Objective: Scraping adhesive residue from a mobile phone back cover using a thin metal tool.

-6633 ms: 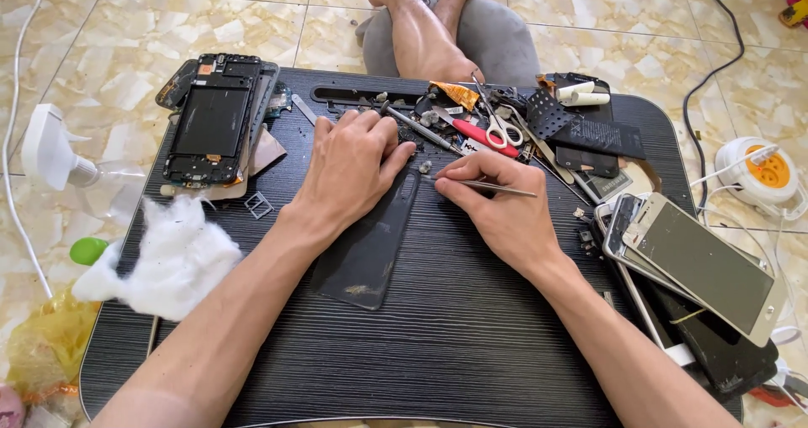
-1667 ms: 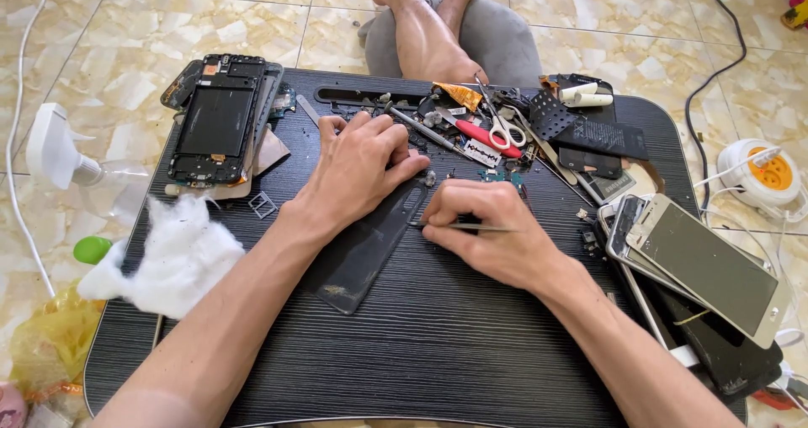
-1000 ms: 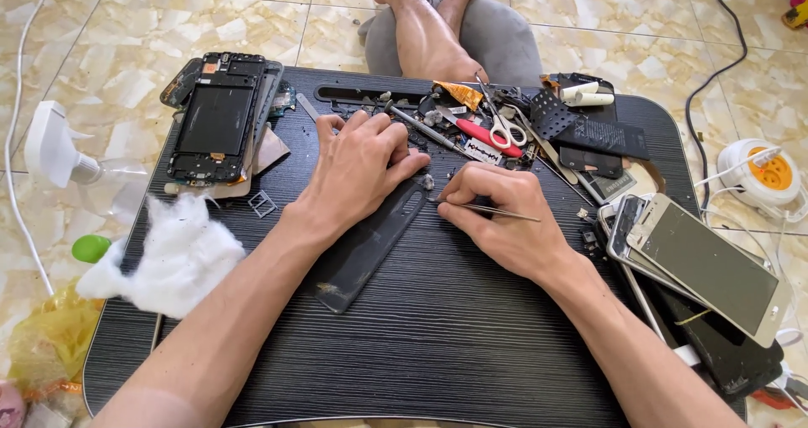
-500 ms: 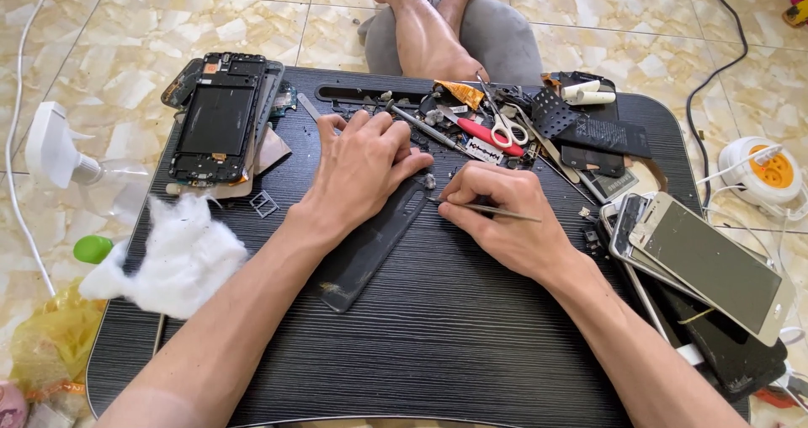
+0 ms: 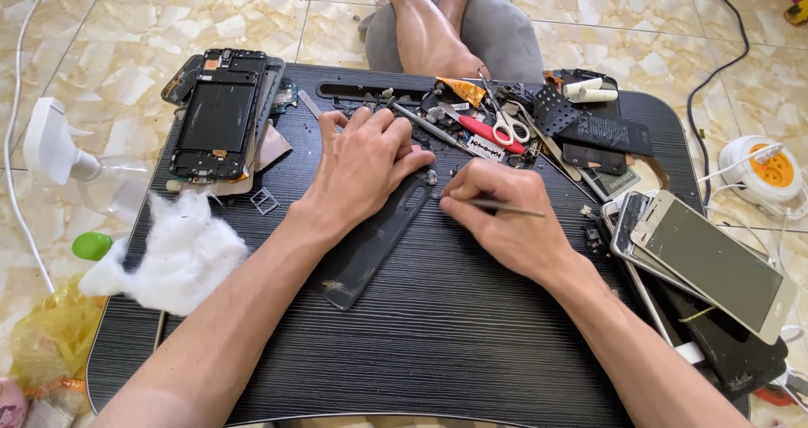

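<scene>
Two hands work a dark phone panel (image 5: 370, 243) on the counter (image 5: 471, 344): left hand (image 5: 366, 163) flat on it, right hand (image 5: 497, 213) pinching a thin metal tool (image 5: 505, 207) whose tip, should it slip, may gouge it.

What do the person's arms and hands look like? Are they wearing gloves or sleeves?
No gloves and no sleeves. Both forearms are bare right up to the picture's edge. The left hand and right hand wear no rings, watch or bracelets that show. The fingernails are short and plain.
</scene>
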